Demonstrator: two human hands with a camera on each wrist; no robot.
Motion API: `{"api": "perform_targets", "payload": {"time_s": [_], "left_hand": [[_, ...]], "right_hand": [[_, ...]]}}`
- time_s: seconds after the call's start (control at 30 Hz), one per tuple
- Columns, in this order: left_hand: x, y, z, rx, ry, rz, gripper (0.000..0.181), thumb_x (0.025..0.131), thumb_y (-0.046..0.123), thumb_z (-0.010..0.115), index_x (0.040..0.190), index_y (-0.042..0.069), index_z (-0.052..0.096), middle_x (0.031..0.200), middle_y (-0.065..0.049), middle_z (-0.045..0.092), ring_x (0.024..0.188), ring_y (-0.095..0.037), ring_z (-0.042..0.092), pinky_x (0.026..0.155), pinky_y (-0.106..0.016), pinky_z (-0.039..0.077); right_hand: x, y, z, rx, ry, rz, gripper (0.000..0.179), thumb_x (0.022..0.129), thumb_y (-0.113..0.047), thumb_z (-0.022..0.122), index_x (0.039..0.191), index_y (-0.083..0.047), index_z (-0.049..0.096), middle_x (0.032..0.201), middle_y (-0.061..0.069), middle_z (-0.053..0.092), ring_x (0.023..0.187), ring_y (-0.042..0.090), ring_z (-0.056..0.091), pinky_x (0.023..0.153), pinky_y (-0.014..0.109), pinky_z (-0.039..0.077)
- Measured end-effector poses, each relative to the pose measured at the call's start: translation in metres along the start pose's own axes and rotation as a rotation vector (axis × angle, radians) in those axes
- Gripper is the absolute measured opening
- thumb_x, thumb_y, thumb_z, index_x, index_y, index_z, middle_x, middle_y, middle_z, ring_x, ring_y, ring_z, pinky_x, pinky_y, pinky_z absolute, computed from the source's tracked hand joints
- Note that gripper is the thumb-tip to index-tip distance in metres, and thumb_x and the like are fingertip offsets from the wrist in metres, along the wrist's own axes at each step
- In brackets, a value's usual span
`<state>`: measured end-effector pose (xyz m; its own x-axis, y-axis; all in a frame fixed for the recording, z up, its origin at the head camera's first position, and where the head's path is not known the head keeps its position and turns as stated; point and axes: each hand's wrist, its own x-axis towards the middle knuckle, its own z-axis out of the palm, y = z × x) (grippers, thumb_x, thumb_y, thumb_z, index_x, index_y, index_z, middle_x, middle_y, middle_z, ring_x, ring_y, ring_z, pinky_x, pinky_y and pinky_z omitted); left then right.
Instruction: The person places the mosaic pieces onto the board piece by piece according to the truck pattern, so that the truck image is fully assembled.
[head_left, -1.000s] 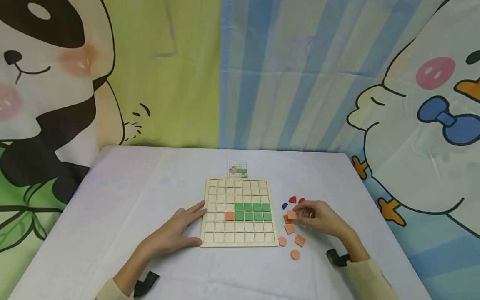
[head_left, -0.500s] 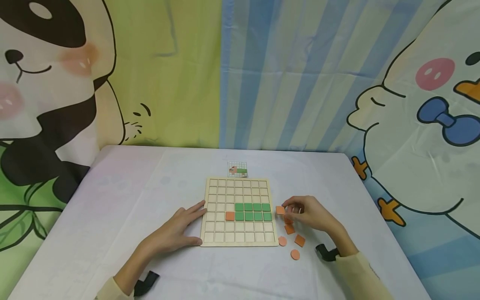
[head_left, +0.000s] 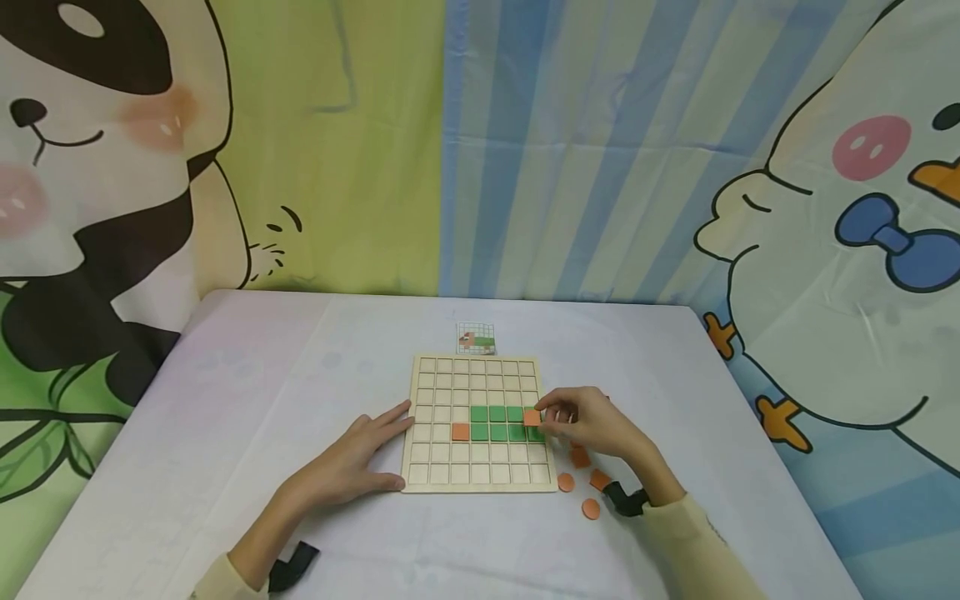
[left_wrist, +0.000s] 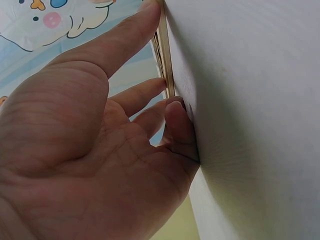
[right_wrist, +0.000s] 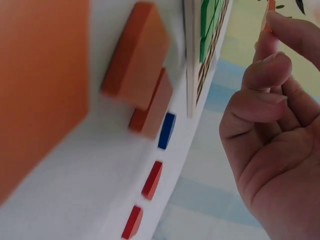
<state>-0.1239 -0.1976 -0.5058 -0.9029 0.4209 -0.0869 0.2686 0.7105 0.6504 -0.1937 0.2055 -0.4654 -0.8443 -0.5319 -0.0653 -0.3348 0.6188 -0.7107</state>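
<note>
A wooden grid board (head_left: 480, 491) lies on the table, with a block of green square tiles (head_left: 497, 414) and one orange square tile (head_left: 461, 432) set in its cells. My right hand (head_left: 592, 423) pinches another orange square tile (head_left: 532, 417) between thumb and fingertips, above the right end of the green tiles. In the right wrist view, only a thin edge of that pinched tile (right_wrist: 270, 10) shows. My left hand (head_left: 348, 462) rests at the board's left edge, thumb and fingers spread and touching it. The left wrist view shows the fingertips (left_wrist: 152, 7) against the board's side.
Right of the board lie loose orange squares (head_left: 580, 457) and orange round pieces (head_left: 591, 508). A blue piece (right_wrist: 167, 131) and red pieces (right_wrist: 152, 180) lie farther back, mostly hidden by my right hand in the head view. A small pattern card (head_left: 476, 338) sits behind the board.
My right hand has carried the orange square tile leftward from the loose pieces to over the board's right side. The left hand has stayed in place.
</note>
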Motion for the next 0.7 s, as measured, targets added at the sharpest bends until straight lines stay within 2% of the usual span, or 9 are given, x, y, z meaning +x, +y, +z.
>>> {"api": "perform_targets", "payload": {"time_s": [0.3,0.7], "left_hand": [[-0.001,0.001,0.0,0.005,-0.007,-0.012,0.09,0.08,0.031,0.092,0.159,0.014,0.05,0.177,0.002,0.028,0.106,-0.01,0.039,0.092,-0.025,0.042],[-0.001,0.0,0.0,0.009,-0.003,-0.005,0.09,0.081,0.031,0.091,0.159,0.014,0.05,0.177,0.003,0.028,0.106,-0.009,0.039,0.092,-0.025,0.042]], "right_hand": [[0.012,-0.016,0.014,-0.002,-0.033,-0.013,0.02,0.092,-0.02,0.083,0.111,-0.014,0.078,0.084,-0.006,0.066,0.076,0.009,0.058,0.069,0.022,0.048],[0.028,-0.036,0.033,-0.022,-0.045,-0.04,0.022,0.093,-0.021,0.082,0.114,-0.014,0.077,0.084,-0.009,0.068,0.072,0.007,0.058,0.066,0.021,0.048]]}}
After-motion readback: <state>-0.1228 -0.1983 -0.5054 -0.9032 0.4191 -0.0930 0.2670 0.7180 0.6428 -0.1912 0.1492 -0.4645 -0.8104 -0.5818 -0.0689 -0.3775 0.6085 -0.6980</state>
